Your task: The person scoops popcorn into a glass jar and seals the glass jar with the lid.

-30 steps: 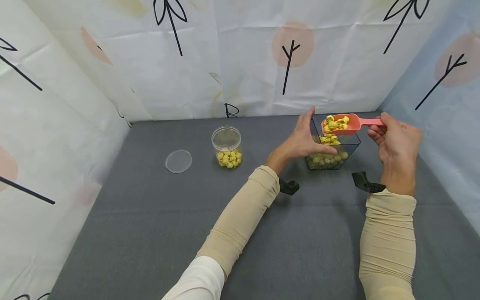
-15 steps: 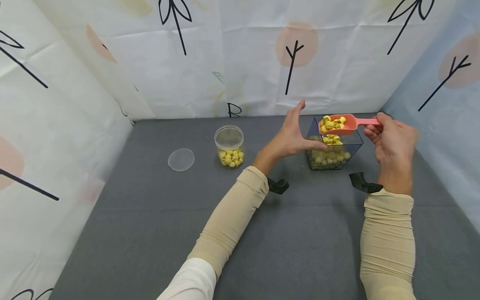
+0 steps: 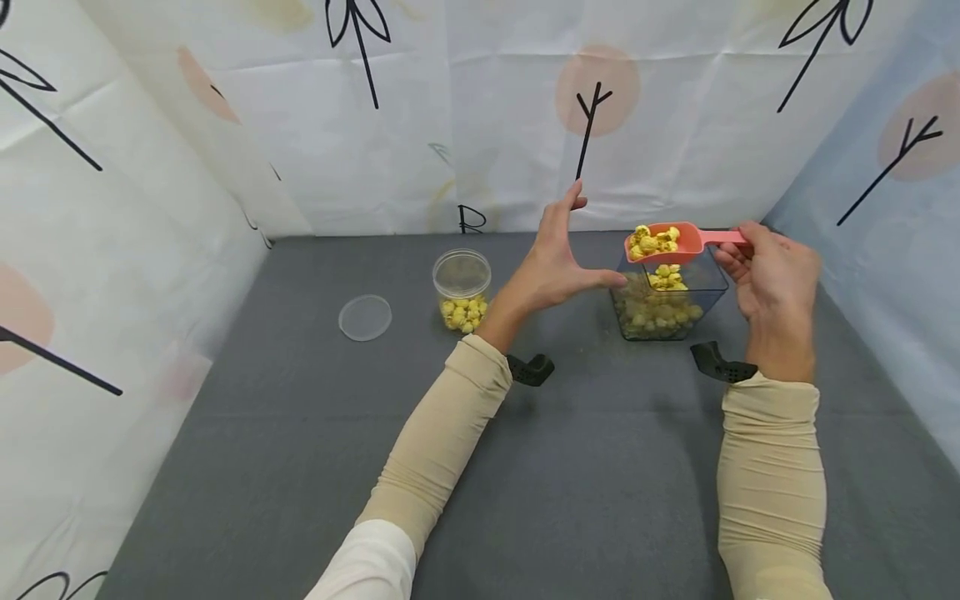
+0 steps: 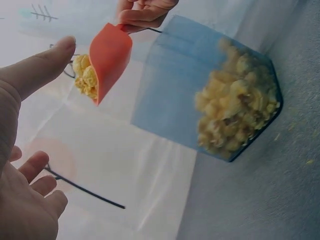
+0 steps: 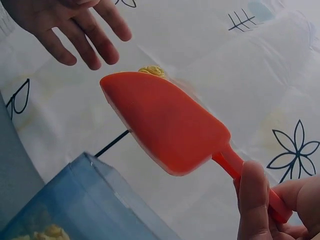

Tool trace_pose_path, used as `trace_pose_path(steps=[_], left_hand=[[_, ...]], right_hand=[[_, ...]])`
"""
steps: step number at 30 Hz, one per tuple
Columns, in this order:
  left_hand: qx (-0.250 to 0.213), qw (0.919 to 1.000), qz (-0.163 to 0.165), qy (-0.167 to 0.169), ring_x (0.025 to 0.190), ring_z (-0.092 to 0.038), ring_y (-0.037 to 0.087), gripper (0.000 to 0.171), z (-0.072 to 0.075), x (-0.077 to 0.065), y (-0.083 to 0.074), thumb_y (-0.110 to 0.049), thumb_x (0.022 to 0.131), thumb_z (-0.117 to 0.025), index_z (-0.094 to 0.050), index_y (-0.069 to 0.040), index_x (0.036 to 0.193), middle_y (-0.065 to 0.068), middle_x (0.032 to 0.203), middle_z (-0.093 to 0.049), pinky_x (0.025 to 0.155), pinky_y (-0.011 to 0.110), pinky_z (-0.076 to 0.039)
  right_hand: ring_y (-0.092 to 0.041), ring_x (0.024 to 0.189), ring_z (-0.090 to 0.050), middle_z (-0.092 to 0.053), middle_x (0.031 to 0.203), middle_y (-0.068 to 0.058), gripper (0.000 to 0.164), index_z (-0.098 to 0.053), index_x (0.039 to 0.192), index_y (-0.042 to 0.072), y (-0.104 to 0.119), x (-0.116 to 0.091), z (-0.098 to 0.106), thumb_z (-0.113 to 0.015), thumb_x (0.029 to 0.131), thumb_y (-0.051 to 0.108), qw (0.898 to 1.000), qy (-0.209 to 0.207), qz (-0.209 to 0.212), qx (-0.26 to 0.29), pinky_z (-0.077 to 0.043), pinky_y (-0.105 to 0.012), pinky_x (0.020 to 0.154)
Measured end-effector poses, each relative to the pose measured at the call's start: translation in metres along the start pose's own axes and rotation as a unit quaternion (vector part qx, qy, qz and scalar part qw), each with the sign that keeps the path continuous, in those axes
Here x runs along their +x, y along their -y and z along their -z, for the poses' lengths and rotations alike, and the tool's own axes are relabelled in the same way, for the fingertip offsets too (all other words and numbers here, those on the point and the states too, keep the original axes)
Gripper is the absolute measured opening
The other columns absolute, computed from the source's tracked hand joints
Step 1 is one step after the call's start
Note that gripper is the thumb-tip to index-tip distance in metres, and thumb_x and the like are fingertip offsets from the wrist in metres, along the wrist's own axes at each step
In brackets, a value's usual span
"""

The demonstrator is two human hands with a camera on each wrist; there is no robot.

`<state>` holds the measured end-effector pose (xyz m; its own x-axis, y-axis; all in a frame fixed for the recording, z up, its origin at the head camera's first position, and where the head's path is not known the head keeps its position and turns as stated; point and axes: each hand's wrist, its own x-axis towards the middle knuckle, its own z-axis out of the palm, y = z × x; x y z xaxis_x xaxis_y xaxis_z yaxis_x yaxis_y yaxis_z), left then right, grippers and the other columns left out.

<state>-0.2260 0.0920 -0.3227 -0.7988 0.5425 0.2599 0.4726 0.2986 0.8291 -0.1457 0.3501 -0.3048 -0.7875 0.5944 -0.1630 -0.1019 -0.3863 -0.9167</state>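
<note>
My right hand (image 3: 780, 279) pinches the handle of an orange-red scoop (image 5: 165, 120), held level above a clear bluish square container (image 3: 667, 312). Yellow popcorn (image 3: 652, 242) fills the scoop's bowl. More popcorn (image 4: 235, 102) lies in the lower part of the container, as the left wrist view shows. To the container's left, my left hand (image 3: 547, 267) hovers with thumb and fingers spread and nothing between them. Its thumb tip overlaps the container's left side in the head view. Behind the left forearm stands a round clear jar (image 3: 461, 287) with popcorn in its lower half.
A clear round lid (image 3: 364, 317) lies flat on the grey table (image 3: 300, 467), left of the jar. White patterned cloth (image 3: 495, 117) rises along the back and both sides. Small crumbs show on the table near the container in the left wrist view.
My left hand has drawn away from the container toward the left, fingers still spread. The right hand has shifted slightly left and up with the loaded scoop.
</note>
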Motion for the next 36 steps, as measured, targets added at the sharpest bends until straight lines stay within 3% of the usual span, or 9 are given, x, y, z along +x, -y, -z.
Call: trace_pose_path(steps=[11, 19, 26, 30, 36], left_hand=[[0.008, 0.9984, -0.020, -0.053, 0.150, -0.030, 0.007, 0.123, 0.032, -0.013, -0.001, -0.040, 0.073, -0.093, -0.012, -0.029, 0.165, -0.007, 0.162, -0.029, 0.122, 0.036, -0.033], [0.032, 0.9956, 0.002, -0.089, 0.150, -0.031, 0.010, 0.118, 0.058, -0.026, 0.014, -0.041, 0.074, -0.092, -0.017, -0.025, 0.164, -0.006, 0.164, -0.029, 0.122, 0.040, -0.033], [0.033, 0.9934, 0.032, -0.105, 0.151, -0.030, 0.010, 0.115, 0.078, -0.042, 0.033, -0.045, 0.075, -0.091, -0.019, -0.028, 0.164, -0.008, 0.164, -0.027, 0.122, 0.042, -0.034], [0.033, 0.9927, 0.044, -0.107, 0.152, -0.029, 0.014, 0.116, 0.085, -0.047, 0.044, -0.045, 0.075, -0.090, -0.018, -0.029, 0.164, -0.007, 0.165, -0.026, 0.122, 0.044, -0.033], [0.023, 0.9929, 0.059, -0.100, 0.151, -0.032, 0.015, 0.116, 0.091, -0.053, 0.055, -0.046, 0.074, -0.091, -0.018, -0.030, 0.164, -0.003, 0.162, -0.029, 0.122, 0.045, -0.033]], right_hand=[[-0.011, 0.057, -0.066, -0.068, 0.070, -0.005, 0.013, -0.073, 0.097, 0.004, 0.008, -0.008, -0.024, -0.073, 0.094, 0.017, 0.999, 0.049, -0.002, -0.007, -0.059, -0.021, 0.061], [-0.011, 0.058, -0.066, -0.067, 0.072, -0.004, 0.013, -0.073, 0.097, 0.004, 0.003, -0.012, -0.040, -0.072, 0.095, 0.017, 0.997, 0.081, -0.008, -0.013, -0.059, -0.020, 0.063], [-0.011, 0.058, -0.066, -0.067, 0.071, -0.005, 0.011, -0.073, 0.097, 0.003, -0.005, -0.015, -0.057, -0.071, 0.096, 0.014, 0.994, 0.106, -0.009, -0.009, -0.060, -0.021, 0.063], [-0.011, 0.058, -0.065, -0.065, 0.074, -0.005, 0.010, -0.073, 0.097, 0.003, -0.011, -0.016, -0.064, -0.070, 0.096, 0.012, 0.992, 0.127, -0.010, -0.002, -0.060, -0.021, 0.062], [-0.010, 0.059, -0.066, -0.067, 0.077, -0.004, 0.010, -0.073, 0.099, 0.004, -0.020, -0.019, -0.081, -0.069, 0.097, 0.014, 0.993, 0.118, -0.004, -0.024, -0.060, -0.021, 0.063]])
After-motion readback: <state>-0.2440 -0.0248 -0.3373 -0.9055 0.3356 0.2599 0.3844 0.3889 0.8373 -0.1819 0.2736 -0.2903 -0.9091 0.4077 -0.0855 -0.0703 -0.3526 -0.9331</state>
